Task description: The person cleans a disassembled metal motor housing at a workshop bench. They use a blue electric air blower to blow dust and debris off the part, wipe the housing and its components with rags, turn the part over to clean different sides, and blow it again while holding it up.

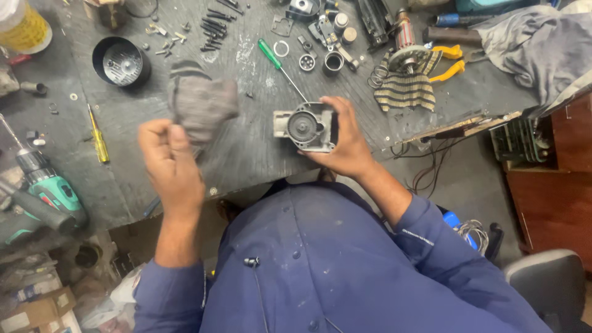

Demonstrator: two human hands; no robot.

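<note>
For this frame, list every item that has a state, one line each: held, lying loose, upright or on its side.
Left hand: closed on grey rag, raised.
Right hand: gripping grey metal housing, round face up.
Green screwdriver: lying flat, untouched.
Yellow screwdriver: lying flat.
Black cup-shaped cover: open end up.
Green drill: on its side.

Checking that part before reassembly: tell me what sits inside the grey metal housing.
The right hand holds the grey metal housing. A dark round gear-like disc fills its circular recess. Anything behind the disc is covered, and fingers hide the housing's right side.
</note>
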